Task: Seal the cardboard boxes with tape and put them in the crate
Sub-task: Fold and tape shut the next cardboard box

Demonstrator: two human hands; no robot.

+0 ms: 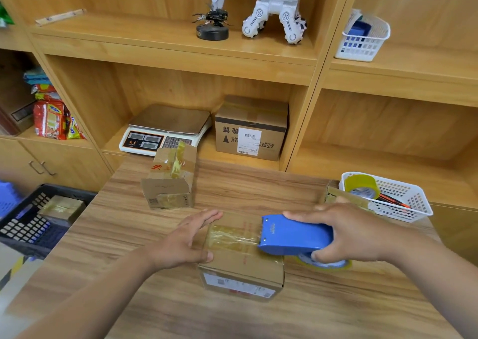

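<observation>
So, right hand is wrapped tight round the blue plastic tape dispenser, fingers over its top, thumb underneath against the yellowish tape roll. The dispenser's nose sits on top of the brown cardboard box, directly left of that grip. A strip of clear yellowish tape runs from the nose leftward across the lid. Left hand lies flat with straight fingers, holding nothing, pressing the box's left edge, thumb on the lid. Box rests on the wood-grain table. Beyond the left hand stands a second taped cardboard box, well apart. Far left of it, off the table, the black plastic crate holds a small taped box. Just beyond the right hand is a white plastic mesh basket.
</observation>
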